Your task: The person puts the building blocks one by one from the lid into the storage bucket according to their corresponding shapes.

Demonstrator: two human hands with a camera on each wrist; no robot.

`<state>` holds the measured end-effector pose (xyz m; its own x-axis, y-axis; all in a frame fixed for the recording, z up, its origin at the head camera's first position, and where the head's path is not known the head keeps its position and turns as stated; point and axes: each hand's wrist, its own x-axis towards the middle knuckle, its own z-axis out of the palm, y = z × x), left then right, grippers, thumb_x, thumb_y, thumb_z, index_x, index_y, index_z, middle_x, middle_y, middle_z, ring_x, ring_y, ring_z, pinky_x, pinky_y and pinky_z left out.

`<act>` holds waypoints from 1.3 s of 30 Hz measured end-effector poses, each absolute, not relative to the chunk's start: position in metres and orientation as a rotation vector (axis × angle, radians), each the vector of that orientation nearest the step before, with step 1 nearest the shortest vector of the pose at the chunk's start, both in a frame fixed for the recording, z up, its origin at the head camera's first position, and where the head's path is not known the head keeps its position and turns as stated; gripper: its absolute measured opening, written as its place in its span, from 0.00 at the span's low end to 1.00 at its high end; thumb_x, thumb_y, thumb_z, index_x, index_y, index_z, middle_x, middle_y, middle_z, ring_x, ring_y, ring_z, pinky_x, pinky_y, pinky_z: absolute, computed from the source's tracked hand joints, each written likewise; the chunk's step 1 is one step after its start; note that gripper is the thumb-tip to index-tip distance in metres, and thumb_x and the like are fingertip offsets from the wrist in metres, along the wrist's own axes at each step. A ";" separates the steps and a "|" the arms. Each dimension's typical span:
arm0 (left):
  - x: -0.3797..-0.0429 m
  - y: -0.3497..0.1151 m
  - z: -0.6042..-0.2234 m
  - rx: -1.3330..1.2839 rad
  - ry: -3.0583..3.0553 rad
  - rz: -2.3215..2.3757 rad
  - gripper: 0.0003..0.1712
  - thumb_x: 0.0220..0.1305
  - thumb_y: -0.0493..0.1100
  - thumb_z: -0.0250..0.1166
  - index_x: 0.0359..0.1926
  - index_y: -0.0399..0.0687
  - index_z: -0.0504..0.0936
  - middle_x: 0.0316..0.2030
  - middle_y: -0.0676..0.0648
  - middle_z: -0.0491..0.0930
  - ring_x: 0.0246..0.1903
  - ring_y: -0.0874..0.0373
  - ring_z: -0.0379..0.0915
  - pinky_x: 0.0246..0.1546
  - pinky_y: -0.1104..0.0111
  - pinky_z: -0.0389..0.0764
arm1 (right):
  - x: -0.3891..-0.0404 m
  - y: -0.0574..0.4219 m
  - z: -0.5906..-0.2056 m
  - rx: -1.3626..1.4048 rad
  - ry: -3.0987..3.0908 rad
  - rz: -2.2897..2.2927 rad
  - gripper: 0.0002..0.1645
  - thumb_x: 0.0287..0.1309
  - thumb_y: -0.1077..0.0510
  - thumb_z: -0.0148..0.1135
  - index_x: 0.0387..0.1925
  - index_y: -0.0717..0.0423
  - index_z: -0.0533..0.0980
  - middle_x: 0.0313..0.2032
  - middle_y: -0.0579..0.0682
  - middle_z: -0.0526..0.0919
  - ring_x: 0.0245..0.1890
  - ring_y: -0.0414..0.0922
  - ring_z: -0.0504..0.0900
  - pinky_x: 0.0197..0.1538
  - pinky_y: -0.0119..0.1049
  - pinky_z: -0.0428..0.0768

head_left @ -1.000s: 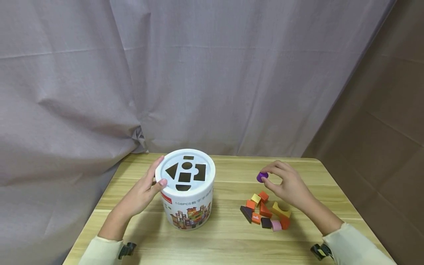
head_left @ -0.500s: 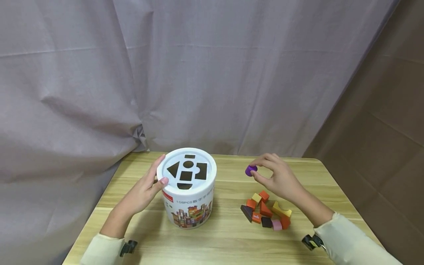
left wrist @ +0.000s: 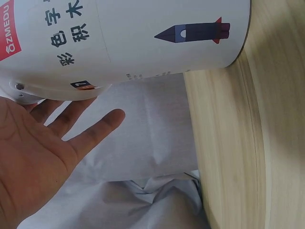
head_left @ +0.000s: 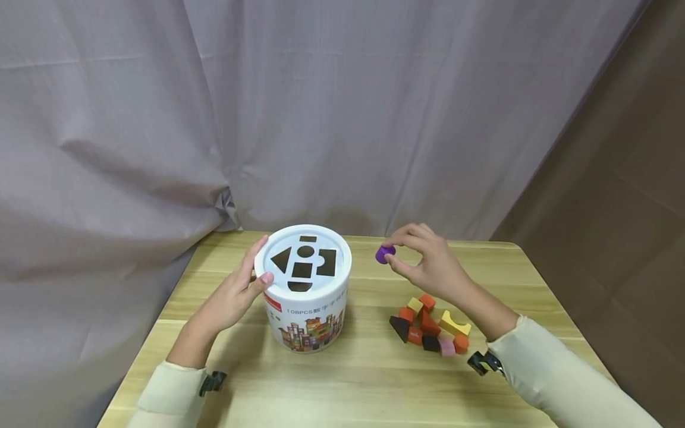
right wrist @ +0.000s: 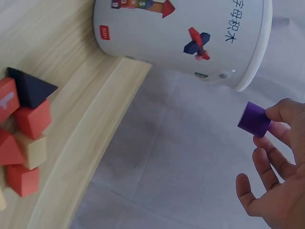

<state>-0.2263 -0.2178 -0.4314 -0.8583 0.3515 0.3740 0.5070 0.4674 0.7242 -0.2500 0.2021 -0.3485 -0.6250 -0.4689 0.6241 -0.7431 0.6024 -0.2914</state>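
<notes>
A white toy-block bucket [head_left: 306,315] stands upright on the table, its lid [head_left: 275,282] cut with a triangle, a circle, rectangles and other shaped holes. My left hand [head_left: 232,297] rests on the bucket's left rim, thumb over the lid edge and fingers spread along the far side. The left wrist view shows these fingers fairly straight, the little finger free of the wall. To the right of the bucket, my right hand [head_left: 430,261] pinches a purple cylinder block [head_left: 385,254] between thumb and fingertips. In the right wrist view the cylinder [right wrist: 255,119] hangs in the air below the lid rim.
Loose blocks lie in a cluster right of the bucket: a yellow arch [head_left: 453,324], a dark triangle [head_left: 399,328], a pink piece [head_left: 446,346] and several orange ones. The wooden table [head_left: 342,392] ends at a grey curtain [head_left: 332,119] behind.
My right hand has moved left with the purple cylinder, closer to the bucket. The left hand and the bucket keep their places, and the head view has tilted slightly.
</notes>
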 end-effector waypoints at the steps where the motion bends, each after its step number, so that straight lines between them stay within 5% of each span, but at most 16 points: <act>1: -0.226 -0.218 -0.431 -0.750 -2.541 -1.344 0.45 0.87 0.52 0.58 0.91 0.71 0.41 0.87 0.34 0.54 0.69 0.32 0.80 0.70 0.33 0.78 | -0.250 0.200 -0.347 0.964 -2.336 0.748 0.14 0.61 0.65 0.81 0.48 0.52 0.91 0.47 0.49 0.90 0.50 0.48 0.82 0.50 0.44 0.83; 18: -0.218 -0.217 -0.439 -0.754 -2.521 -1.363 0.45 0.87 0.49 0.58 0.92 0.59 0.43 0.84 0.32 0.60 0.67 0.32 0.82 0.68 0.33 0.80 | -0.252 0.161 -0.327 1.083 -2.318 0.829 0.14 0.64 0.62 0.80 0.51 0.52 0.90 0.48 0.47 0.91 0.49 0.49 0.82 0.53 0.43 0.81; 30: -0.213 -0.214 -0.437 -0.736 -2.526 -1.355 0.45 0.87 0.50 0.58 0.92 0.62 0.43 0.84 0.32 0.60 0.66 0.32 0.82 0.68 0.34 0.80 | -0.255 0.139 -0.326 1.104 -2.361 0.878 0.18 0.63 0.62 0.80 0.54 0.55 0.89 0.49 0.48 0.91 0.52 0.47 0.81 0.57 0.45 0.84; 39: -0.212 -0.207 -0.437 -0.736 -2.516 -1.368 0.45 0.87 0.52 0.57 0.91 0.68 0.43 0.88 0.33 0.51 0.69 0.32 0.80 0.71 0.31 0.76 | -0.258 0.126 -0.331 1.128 -2.355 0.925 0.17 0.63 0.62 0.81 0.53 0.54 0.89 0.49 0.48 0.91 0.52 0.48 0.81 0.58 0.51 0.85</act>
<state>-0.2123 -0.2075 -0.4366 -0.8604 0.3348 0.3843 0.5046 0.4529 0.7351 -0.2579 0.1262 -0.3309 -0.6113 -0.5477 0.5712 -0.7901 0.4640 -0.4006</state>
